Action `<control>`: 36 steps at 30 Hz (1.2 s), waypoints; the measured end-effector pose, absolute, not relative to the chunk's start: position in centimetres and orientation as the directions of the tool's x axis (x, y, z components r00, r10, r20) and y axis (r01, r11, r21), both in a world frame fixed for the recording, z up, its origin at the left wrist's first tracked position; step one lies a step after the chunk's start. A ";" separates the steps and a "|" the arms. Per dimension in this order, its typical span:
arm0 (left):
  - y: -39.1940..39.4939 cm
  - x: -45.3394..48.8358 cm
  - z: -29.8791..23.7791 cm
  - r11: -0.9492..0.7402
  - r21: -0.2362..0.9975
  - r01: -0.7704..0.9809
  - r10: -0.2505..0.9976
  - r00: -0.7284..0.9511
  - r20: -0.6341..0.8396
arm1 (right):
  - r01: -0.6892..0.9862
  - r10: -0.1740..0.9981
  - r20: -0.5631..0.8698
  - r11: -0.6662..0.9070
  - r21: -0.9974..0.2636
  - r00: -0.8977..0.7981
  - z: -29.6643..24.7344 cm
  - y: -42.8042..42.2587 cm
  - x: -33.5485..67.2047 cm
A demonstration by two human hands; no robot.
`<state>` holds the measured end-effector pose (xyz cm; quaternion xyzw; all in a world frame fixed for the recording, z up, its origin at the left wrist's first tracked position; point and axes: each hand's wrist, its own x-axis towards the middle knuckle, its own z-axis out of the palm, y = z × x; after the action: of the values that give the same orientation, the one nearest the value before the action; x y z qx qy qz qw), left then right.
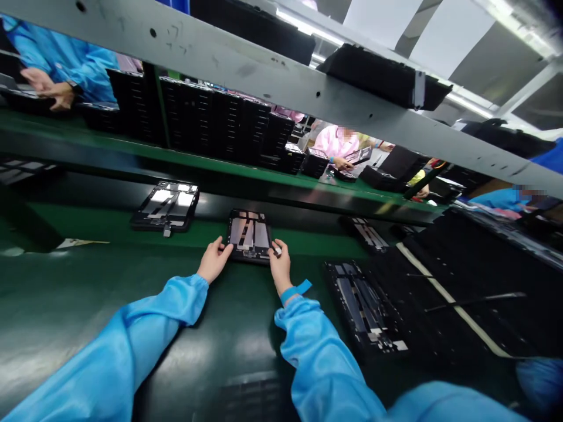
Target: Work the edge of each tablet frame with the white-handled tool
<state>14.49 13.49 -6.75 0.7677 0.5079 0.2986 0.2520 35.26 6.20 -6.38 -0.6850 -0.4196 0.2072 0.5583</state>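
A black tablet frame [250, 235] with shiny metal panels lies on the green belt straight ahead. My left hand [214, 261] grips its near left corner with fingers curled on the edge. My right hand [280, 266] grips its near right corner the same way. Both arms wear blue sleeves, and a blue strap sits on the right wrist.
A second frame [167, 206] lies on the belt to the left, a third frame [367, 308] near my right arm. Stacked black trays [211, 120] line the far green shelf. A grey beam [264, 76] crosses overhead. Other workers' hands [46, 88] are beyond.
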 end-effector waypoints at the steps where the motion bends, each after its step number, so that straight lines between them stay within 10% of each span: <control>1: 12.3 13.5 -6.8 -0.350 0.704 0.618 0.927 0.334 0.168 | 0.332 0.839 0.171 -0.012 -0.943 0.516 -6.4 4.7 35.2; 10: -1.2 4.7 -4.9 -0.390 0.721 0.572 0.774 0.628 -0.081 | 0.460 0.997 0.028 -0.009 -0.888 0.074 -4.5 -11.7 35.1; 24: -3.7 3.0 -3.1 -0.491 0.657 0.572 0.760 0.650 0.003 | 0.578 0.963 0.163 0.010 -0.816 0.214 -2.2 -15.6 32.1; 36: -4.6 5.5 -3.3 -0.435 0.812 0.389 0.729 0.682 0.064 | 0.424 0.991 0.112 0.134 -0.896 -0.077 -1.6 -10.9 25.2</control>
<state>5.50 -4.63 -3.28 0.8211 0.3403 0.2084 0.4082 25.23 -10.91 -1.58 -0.5521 -0.6404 0.3580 0.3960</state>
